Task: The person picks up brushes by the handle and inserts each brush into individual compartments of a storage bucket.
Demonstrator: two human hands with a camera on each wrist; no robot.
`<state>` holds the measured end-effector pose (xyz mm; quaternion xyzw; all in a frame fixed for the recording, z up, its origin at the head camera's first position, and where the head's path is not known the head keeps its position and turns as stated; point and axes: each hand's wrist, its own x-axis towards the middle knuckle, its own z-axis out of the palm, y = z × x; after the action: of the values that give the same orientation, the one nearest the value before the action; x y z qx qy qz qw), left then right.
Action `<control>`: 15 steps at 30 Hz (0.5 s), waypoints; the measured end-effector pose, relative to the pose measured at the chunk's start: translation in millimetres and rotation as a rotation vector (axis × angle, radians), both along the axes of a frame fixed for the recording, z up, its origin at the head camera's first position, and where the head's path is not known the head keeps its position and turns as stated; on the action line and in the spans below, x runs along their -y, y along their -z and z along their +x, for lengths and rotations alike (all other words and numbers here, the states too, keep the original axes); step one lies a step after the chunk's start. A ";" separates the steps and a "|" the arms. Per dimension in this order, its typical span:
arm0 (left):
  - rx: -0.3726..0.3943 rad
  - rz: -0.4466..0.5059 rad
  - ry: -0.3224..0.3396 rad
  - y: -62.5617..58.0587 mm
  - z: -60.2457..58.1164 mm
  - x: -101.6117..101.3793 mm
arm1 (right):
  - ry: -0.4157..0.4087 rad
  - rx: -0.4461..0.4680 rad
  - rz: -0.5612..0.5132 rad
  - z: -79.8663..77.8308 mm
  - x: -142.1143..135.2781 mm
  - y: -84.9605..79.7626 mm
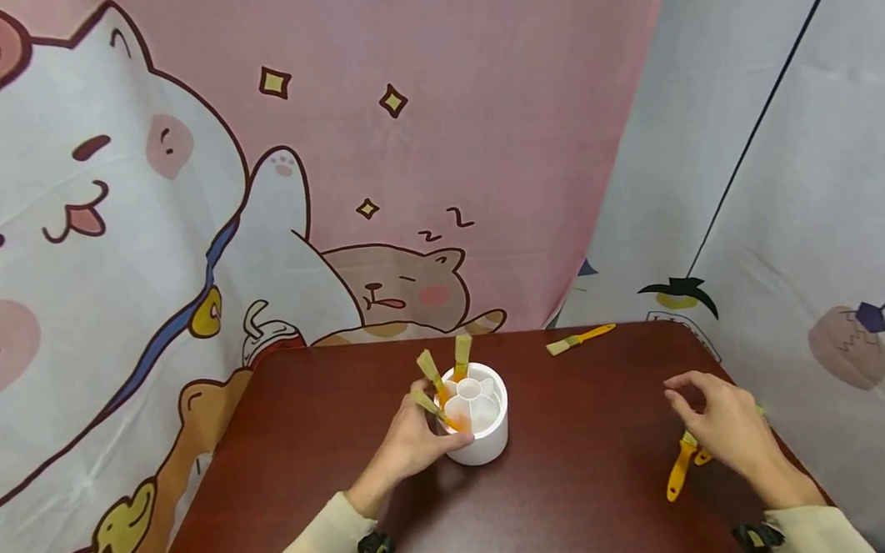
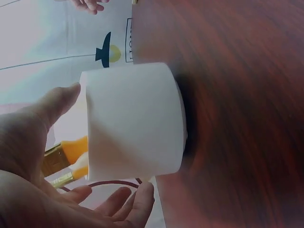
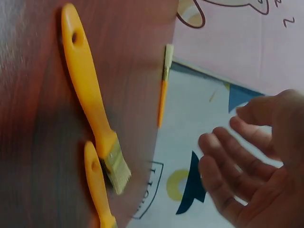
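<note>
A round white organizer [image 1: 489, 449] with several compartments stands on the table, three paintbrushes [image 1: 462, 357] leaning in it, bristles up. My left hand [image 1: 415, 437] grips the organizer from its left side, thumb at the front rim and fingers round the far side. Its smooth wall [image 2: 135, 121] fills the middle of the left wrist view. Over the table's right side, my right hand [image 1: 728, 420] hovers with loosely bent fingers and holds nothing. Just below it lie a yellow-handled paintbrush [image 1: 678, 469] and a second, smaller-looking brush [image 3: 98, 183], partly hidden by the hand in the head view.
Near the back edge of the dark red-brown table [image 1: 574, 503] lies another yellow paintbrush [image 1: 581, 338]. A cloth backdrop [image 1: 480, 141] with cartoon cats hangs directly behind the table, and pale printed cloth [image 1: 823, 231] continues along the right side.
</note>
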<state>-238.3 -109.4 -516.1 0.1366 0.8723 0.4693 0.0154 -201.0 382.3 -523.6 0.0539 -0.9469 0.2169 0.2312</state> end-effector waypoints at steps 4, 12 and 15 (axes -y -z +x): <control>-0.004 -0.005 -0.030 2.6 1.0 -4.7 | 0.066 0.080 0.015 -1.7 -14.4 -2.7; -0.024 -0.014 -0.037 7.7 1.1 -7.8 | 0.146 0.353 0.030 -5.3 -47.7 -12.6; -0.028 -0.039 -0.038 5.9 1.1 -6.5 | 0.144 0.466 0.039 -4.4 -55.4 -11.0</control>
<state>-237.2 -103.0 -522.0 0.1264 0.8837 0.4506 -0.0032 -205.4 437.7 -512.5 -0.0608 -0.9801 0.1881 0.0202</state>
